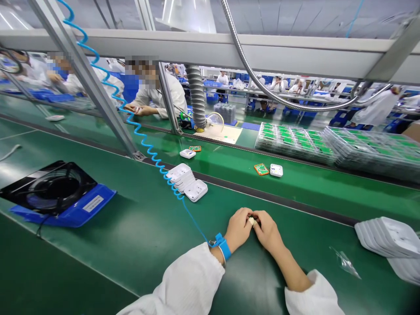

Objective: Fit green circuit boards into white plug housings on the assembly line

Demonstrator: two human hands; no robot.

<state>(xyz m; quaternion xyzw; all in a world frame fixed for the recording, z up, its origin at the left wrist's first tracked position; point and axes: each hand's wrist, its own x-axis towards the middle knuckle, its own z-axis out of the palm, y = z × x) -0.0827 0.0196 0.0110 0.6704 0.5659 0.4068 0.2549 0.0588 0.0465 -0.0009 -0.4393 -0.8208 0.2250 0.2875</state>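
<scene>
My left hand (239, 227) and my right hand (267, 229) meet on the green mat, fingers curled together around a small pale thing (251, 221) that I cannot make out. A blue wrist strap (223, 246) sits on my left wrist, its coiled blue cord (144, 142) running up to the frame. A fanned row of white plastic covers (187, 181) lies just beyond my hands to the left.
A black fan on a blue base (55, 192) stands at left. More white covers (390, 238) are stacked at right, with a clear wrapper (344, 262) beside them. On the belt lie a green board (261, 169) and white cover (276, 170). Trays of green boards (295, 140) sit behind. Co-workers sit opposite.
</scene>
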